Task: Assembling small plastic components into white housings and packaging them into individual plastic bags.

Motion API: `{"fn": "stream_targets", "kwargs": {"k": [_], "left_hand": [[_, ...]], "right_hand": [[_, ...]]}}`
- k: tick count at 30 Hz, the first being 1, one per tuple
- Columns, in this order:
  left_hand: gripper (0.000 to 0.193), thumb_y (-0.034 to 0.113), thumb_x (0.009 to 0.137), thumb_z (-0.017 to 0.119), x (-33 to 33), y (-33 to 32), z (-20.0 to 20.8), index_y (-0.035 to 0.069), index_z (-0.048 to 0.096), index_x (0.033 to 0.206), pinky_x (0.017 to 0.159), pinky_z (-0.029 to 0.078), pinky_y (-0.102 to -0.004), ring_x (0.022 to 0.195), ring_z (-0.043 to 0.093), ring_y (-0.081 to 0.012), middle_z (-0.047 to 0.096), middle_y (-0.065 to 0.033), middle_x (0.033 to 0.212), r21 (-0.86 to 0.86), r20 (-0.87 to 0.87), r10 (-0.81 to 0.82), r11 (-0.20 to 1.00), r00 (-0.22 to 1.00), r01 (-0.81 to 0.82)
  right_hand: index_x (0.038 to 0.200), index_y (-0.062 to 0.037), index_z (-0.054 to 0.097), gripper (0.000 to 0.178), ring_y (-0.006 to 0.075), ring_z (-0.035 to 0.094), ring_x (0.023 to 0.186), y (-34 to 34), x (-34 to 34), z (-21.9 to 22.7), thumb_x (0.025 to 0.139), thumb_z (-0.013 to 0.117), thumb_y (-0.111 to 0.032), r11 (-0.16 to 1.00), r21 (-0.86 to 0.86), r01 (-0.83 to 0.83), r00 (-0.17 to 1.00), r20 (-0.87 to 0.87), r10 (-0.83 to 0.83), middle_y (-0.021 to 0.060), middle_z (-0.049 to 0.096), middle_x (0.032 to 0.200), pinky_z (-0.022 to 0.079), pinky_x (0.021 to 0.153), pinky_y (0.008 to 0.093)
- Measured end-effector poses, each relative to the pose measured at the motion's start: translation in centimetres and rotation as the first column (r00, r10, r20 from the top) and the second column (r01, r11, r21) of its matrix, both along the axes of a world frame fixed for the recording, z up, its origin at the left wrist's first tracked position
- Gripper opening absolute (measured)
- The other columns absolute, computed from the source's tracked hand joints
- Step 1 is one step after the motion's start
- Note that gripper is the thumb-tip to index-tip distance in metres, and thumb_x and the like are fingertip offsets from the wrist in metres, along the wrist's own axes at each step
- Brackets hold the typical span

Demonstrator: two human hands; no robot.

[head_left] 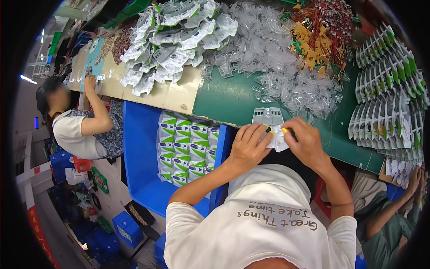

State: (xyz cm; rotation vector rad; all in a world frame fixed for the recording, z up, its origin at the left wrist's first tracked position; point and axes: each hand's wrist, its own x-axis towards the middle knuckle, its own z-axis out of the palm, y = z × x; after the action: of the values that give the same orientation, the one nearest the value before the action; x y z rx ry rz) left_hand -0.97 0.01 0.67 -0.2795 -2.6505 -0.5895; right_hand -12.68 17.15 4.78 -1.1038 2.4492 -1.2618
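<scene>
A small grey plastic panel [267,115] with slots and a white lower part lies at the green table's near edge, directly in front of me. My left hand [246,145] is closed on its left side, thumb and fingers bent together over it. The right hand [306,141] pinches at the panel's right edge with curled fingers. Yellow shows at the fingertips of both hands, and something small and black sits by the left fingertips. Whether either hand also holds a tiny part is hidden. Beyond the panel spreads a heap of transparent plastic parts [264,40].
A blue bin [142,157] holds rows of white-and-green packed pieces. Stacked grey-green panels [179,36] stand far left, more panels [385,89] at the right. Orange parts with red wires [320,36] lie at the back. One co-worker [83,123] sits left; another's arms [394,210] show right.
</scene>
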Motion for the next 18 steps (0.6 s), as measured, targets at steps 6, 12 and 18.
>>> {"fn": "stream_targets", "kwargs": {"k": [6, 12, 18], "left_hand": [[0.044, 0.020, 0.067, 0.082, 0.2, -0.1, -0.2, 0.006, 0.067, 0.106, 0.094, 0.045, -0.0459, 0.109, 0.058, -0.0316, 0.061, -0.0123, 0.115, 0.033, 0.015, -0.036, 0.999, 0.999, 0.036], [0.034, 0.013, 0.072, 0.080, -2.2, -3.7, 1.1, 0.002, 0.067, 0.101, 0.083, 0.048, -0.0418, 0.096, 0.063, -0.0308, 0.067, -0.0123, 0.106, 0.400, 0.023, -0.203, 0.899, 0.979, 0.177], [0.026, 0.001, 0.080, 0.063, -8.3, -7.5, -0.2, 0.005, 0.066, 0.105, 0.090, 0.046, -0.0415, 0.103, 0.061, -0.0295, 0.066, -0.0092, 0.110, 0.155, -0.043, -0.228, 0.960, 0.973, 0.232]], "right_hand": [[0.095, -0.0027, 0.057, 0.019, 0.0266, 0.065, 0.073, -1.9, 0.6, -0.7, 0.079, 0.067, -0.004, 0.961, 0.242, -0.131, 0.940, -0.276, 0.198, 0.0093, 0.056, 0.088, 0.052, 0.058, 0.0393], [0.097, -0.0012, 0.057, 0.018, 0.0285, 0.066, 0.075, -1.2, 0.3, 0.3, 0.080, 0.062, -0.001, 0.911, 0.351, -0.216, 0.934, -0.197, 0.297, 0.0106, 0.054, 0.094, 0.052, 0.059, 0.0415], [0.100, 0.0009, 0.057, 0.020, 0.0300, 0.068, 0.077, -1.6, 0.5, 0.4, 0.081, 0.060, 0.002, 0.917, 0.350, -0.189, 0.955, -0.154, 0.255, 0.0125, 0.054, 0.097, 0.052, 0.061, 0.0442]]}}
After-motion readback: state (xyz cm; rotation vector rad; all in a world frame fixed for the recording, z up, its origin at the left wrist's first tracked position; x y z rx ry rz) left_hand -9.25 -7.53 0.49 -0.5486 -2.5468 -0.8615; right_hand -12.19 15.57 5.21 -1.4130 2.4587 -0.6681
